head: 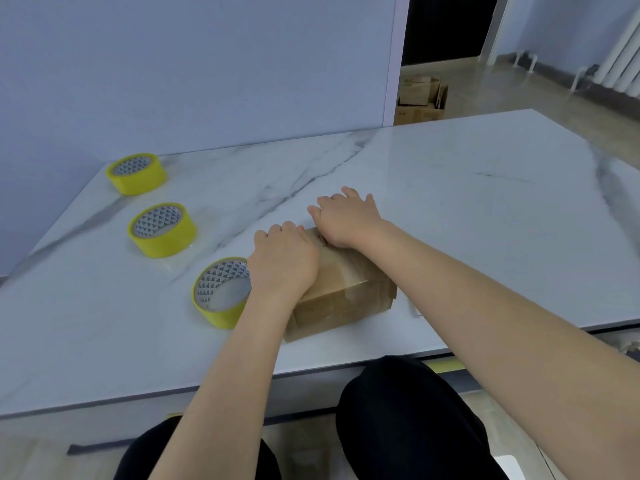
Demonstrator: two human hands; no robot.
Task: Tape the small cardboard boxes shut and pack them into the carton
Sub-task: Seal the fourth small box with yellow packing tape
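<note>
Left hand (282,261) and right hand (346,220) lie close together on top of the small brown cardboard box (346,292). The left one bends its fingers over the edge, and the right one presses down with fingers spread. The box sits on the white marble table (450,202), just beside a yellow roll of tape (221,292).

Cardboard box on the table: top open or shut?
Shut: on the cardboard box flaps lie flat under glossy tape; left hand and right hand rest on it.
</note>
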